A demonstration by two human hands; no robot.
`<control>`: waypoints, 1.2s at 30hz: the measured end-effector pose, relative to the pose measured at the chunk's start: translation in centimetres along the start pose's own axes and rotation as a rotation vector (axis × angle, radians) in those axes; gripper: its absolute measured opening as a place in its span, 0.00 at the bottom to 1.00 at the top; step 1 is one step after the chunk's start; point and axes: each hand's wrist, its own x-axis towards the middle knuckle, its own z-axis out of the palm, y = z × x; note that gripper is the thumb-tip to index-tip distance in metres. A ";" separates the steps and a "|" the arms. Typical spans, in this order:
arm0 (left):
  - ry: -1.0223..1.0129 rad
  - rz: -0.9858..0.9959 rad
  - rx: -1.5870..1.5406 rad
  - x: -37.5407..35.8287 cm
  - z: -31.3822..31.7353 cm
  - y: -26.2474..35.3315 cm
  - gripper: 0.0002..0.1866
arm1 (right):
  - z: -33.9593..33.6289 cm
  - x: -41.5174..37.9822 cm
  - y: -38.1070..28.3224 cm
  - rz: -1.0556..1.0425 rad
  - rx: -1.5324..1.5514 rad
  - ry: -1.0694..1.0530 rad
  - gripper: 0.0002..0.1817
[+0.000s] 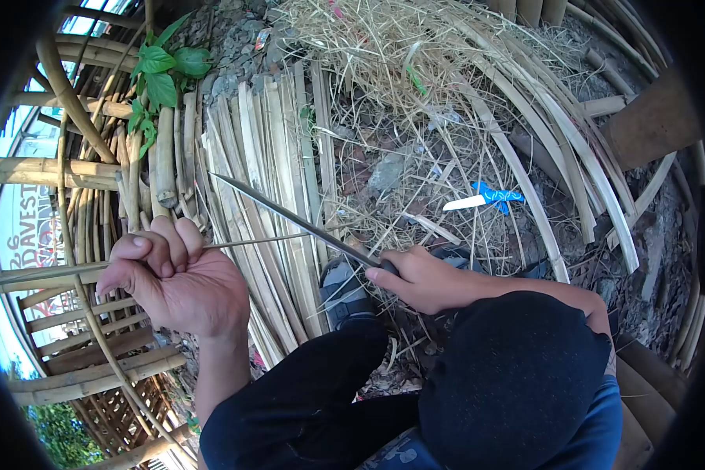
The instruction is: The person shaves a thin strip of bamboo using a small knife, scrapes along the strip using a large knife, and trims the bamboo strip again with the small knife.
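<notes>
My left hand [184,282] is closed round a thin bamboo strip [266,240], palm up, at the left of the view. The strip runs out on both sides of the fist. In my right hand [415,278], near the middle, is the dark handle of a long knife [290,218]. Its blade points up and to the left and crosses over the strip's right part; whether they touch I cannot tell. Beneath the blade, split bamboo slats [251,157] lie side by side on the ground.
A white and blue object [486,197] lies on the ground at the right. Shavings [384,47] are heaped at the top, with long curved strips [556,117] beside them. A bamboo fence [94,172] stands at the left, a thick post [654,121] at the right. My legs [290,399] are below.
</notes>
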 end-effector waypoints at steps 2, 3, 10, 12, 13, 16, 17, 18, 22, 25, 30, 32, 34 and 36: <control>0.041 -0.027 0.002 0.0 -0.3 0.0 0.24 | -0.1 -0.3 -0.2 -0.090 -0.182 -0.003 0.32; 0.006 -0.017 0.008 0.0 -0.5 0.0 0.24 | -0.1 -0.3 0.2 -0.098 -0.227 0.041 0.32; -0.026 0.011 0.007 -0.2 0.4 0.0 0.23 | -0.1 -0.2 0.8 0.068 -0.098 0.053 0.30; -0.015 0.007 0.016 -0.2 0.4 -0.1 0.24 | 0.1 -0.4 1.0 -0.026 -0.085 0.025 0.30; -0.011 0.010 0.024 -0.1 0.4 -0.1 0.24 | 0.2 -0.5 0.9 -0.128 -0.072 0.001 0.29; 0.027 -0.029 0.017 -0.2 0.3 -0.1 0.24 | 0.5 0.4 1.8 0.057 -0.014 0.041 0.30; 0.023 -0.024 0.015 -0.1 0.2 -0.1 0.24 | 0.5 0.5 1.6 0.052 -0.016 0.044 0.30; 0.012 -0.008 0.027 0.0 0.0 -0.1 0.24 | 0.5 0.6 1.4 0.034 -0.037 0.039 0.30; -0.016 -0.013 0.009 -0.2 0.4 -0.1 0.25 | 0.3 -0.6 -0.2 -0.128 -0.168 0.059 0.31; 0.008 -0.029 0.013 -0.3 0.6 -0.1 0.25 | 0.8 0.8 1.8 0.076 -0.106 0.065 0.31; 0.026 -0.018 0.019 -0.1 0.7 0.0 0.26 | 0.7 -0.1 1.3 -0.002 -0.105 0.052 0.30; 0.026 -0.022 0.027 -0.1 0.6 0.0 0.26 | 0.7 -0.2 1.7 -0.113 -0.150 0.052 0.30; -0.010 -0.038 0.007 -0.1 0.7 0.1 0.26 | 0.6 0.4 2.2 0.056 -0.152 0.094 0.30; -0.016 -0.037 -0.005 -0.1 0.6 0.3 0.26 | 0.5 0.4 1.7 0.078 -0.133 0.095 0.30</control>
